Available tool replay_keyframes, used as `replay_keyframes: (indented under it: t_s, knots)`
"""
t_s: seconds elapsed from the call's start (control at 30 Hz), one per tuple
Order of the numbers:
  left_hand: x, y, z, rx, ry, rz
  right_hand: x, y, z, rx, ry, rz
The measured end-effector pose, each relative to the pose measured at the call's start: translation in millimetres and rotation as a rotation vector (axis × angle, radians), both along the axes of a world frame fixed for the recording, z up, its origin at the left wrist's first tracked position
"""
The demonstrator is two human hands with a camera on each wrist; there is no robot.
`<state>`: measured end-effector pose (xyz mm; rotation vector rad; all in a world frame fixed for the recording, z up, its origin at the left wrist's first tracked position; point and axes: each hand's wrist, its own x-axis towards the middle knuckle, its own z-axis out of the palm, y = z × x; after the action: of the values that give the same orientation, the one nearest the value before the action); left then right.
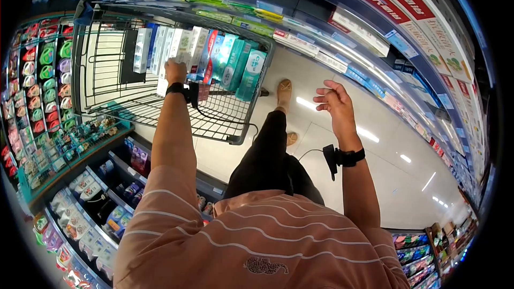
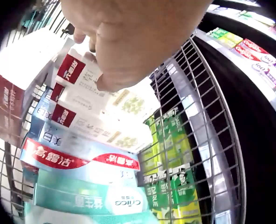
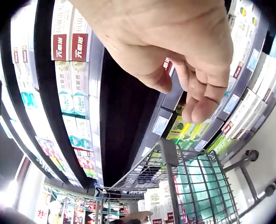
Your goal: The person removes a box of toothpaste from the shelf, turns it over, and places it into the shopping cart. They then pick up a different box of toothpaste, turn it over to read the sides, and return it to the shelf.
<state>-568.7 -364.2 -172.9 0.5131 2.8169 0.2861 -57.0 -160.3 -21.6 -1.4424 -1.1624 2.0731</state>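
Observation:
My left hand (image 1: 175, 71) reaches into a wire shopping cart (image 1: 234, 138). Between thumb and fingers it grips a white toothpaste box (image 2: 71, 68) with a dark red end; the palm hides part of this box. Similar white boxes lie against it. Beside them in the row are a blue, red and white toothpaste box (image 1: 208, 56) and several teal boxes (image 1: 250, 75). Raised on the other side, by the shelves, my right hand (image 1: 338, 108) holds nothing, its fingers loosely bent and spread.
Long shelves with toothpaste boxes (image 1: 407, 5) run along the front and right. At the left stands a rack of colourful hanging packs (image 1: 48, 75), with bins of bottles (image 1: 85, 184) below. Pale tiled floor (image 1: 385, 166) lies around my feet.

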Motion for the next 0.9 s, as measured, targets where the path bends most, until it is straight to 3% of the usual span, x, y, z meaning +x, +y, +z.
replay_keyframes:
  t_s: [0.17,0.27,0.4,0.63,0.77,0.9]
  knots:
    - [24,4,14,-0.074,0.175,-0.100,-3,-2,-3,-0.023,0.005,0.007]
    - [31,11,32,-0.015,0.084,-0.007,0,-3,-2,-0.032,0.023,-0.005]
    - [31,15,22,-0.131,0.233,0.014,3,-10,-5,-0.033,0.043,-0.007]
    - [24,21,35,-0.191,0.164,0.032,8,-19,-6,-0.099,0.032,0.007]
    - [26,23,30,-0.119,0.158,0.025,11,-26,-7,-0.123,0.026,0.007]
    - [26,21,6,-0.136,0.322,-0.045,10,-31,-8,-0.130,0.020,0.027]
